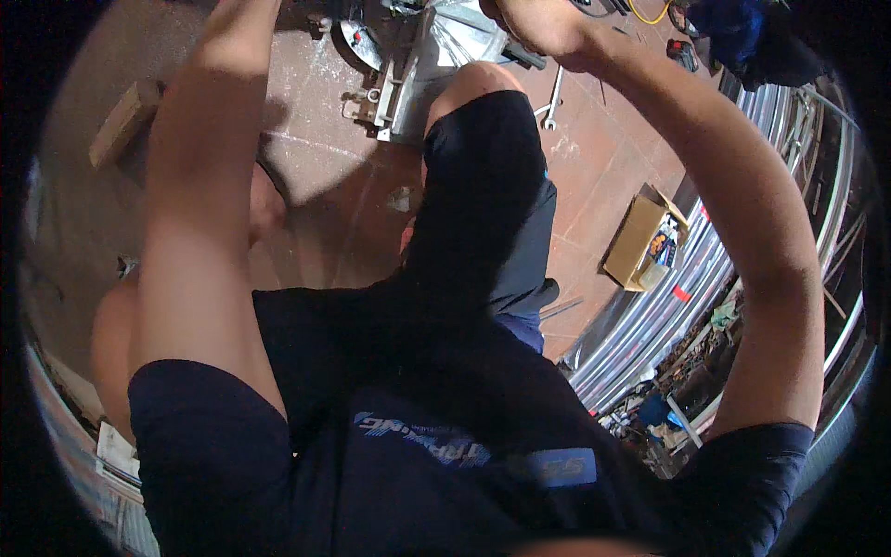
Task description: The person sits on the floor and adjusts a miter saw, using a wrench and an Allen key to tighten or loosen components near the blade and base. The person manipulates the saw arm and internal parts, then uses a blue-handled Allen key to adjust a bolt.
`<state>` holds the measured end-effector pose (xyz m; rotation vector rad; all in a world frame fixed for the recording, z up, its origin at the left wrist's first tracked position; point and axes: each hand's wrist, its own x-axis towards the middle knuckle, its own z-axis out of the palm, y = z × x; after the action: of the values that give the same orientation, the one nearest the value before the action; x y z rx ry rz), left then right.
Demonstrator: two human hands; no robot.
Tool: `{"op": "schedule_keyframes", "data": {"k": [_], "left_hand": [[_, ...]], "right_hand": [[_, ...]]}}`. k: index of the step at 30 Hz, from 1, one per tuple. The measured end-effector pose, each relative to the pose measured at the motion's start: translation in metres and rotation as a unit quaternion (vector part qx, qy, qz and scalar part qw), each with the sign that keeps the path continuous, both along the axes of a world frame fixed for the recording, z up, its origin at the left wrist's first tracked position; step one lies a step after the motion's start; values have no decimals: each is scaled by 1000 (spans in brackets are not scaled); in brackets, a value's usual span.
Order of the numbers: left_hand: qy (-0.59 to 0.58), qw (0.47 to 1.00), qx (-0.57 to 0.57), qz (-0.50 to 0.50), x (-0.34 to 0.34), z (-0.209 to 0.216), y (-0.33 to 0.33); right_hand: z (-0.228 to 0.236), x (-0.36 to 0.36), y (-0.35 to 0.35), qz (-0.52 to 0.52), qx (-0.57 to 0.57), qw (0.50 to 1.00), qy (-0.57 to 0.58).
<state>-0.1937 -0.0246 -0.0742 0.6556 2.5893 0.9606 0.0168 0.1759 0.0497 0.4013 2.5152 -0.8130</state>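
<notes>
My left forearm (209, 139) reaches up past the top edge, so the left hand is out of sight. My right hand (538, 26) shows only in part at the top edge; its fingers are cut off, and what they hold, if anything, is hidden. Just left of and below it is a metal machine base (408, 88) with clamp-like parts. Beside this base is a round disc with a pale face (362, 42). An open-end wrench (554, 100) lies on the floor below my right wrist.
On the tiled floor (325, 195), a wooden block (125, 123) lies at the left. An open cardboard box (639, 239) with small items stands at the right, next to long metal bars (682, 292). My bent knee (478, 88) is close to the machine base.
</notes>
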Motion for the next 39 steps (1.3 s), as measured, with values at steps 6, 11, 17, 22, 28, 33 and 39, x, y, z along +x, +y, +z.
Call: {"op": "schedule_keyframes", "data": {"k": [6,11,17,22,28,33,39], "left_hand": [[-2,1000,14,9,-4,-4,-1],[-10,1000,26,11,-1,-4,-4],[-28,997,69,24,-11,-11,-2],[-73,988,131,42,-29,-23,-1],[-139,966,207,68,-48,-25,-7],[-297,880,345,132,-41,-19,-19],[-258,909,310,99,-44,-2,-27]], "right_hand": [[8,-6,-4,-18,12,998,-53],[13,-13,-3,-15,-35,993,-114],[-3,-8,2,-27,42,999,-19],[-30,16,15,-68,-78,994,28],[-62,45,27,-62,-169,980,81],[-80,54,34,69,11,990,121],[-80,105,42,89,-57,970,219]]}}
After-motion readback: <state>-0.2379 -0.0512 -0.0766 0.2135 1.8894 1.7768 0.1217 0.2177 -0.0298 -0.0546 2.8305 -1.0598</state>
